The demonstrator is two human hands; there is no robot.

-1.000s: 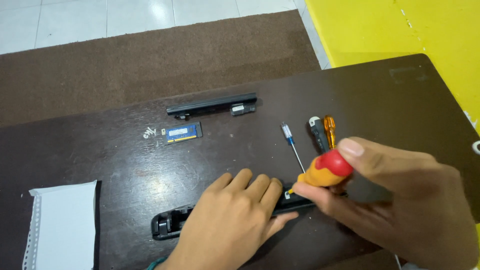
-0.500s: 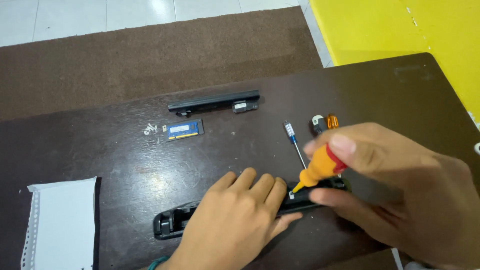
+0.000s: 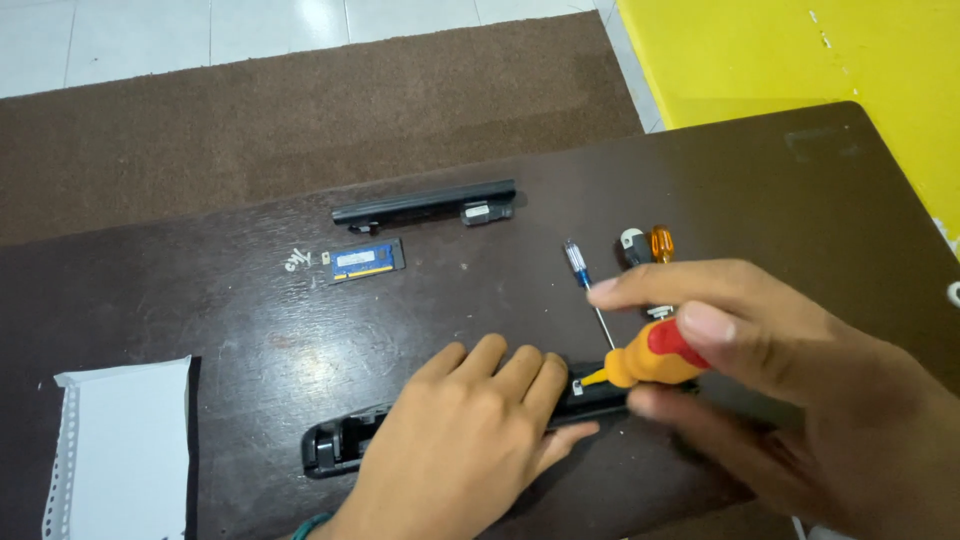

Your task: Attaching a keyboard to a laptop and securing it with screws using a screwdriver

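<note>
Right hand [image 3: 800, 400] grasps the orange-and-red screwdriver [image 3: 655, 358]; since a second ago the handle has tipped lower and swung left, its tip now at the small metal tab on the black strip part [image 3: 345, 445]. Left hand [image 3: 465, 445] stays flat, fingers released, pinning that strip on the near bench [image 3: 200, 310]. Second black bar [image 3: 420, 203] and blue memory module [image 3: 365, 260] lie far, unmoved. Looks like screw work under way.

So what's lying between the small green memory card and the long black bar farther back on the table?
Nothing: head view shows bare dark table between memory card and black bar.
</note>
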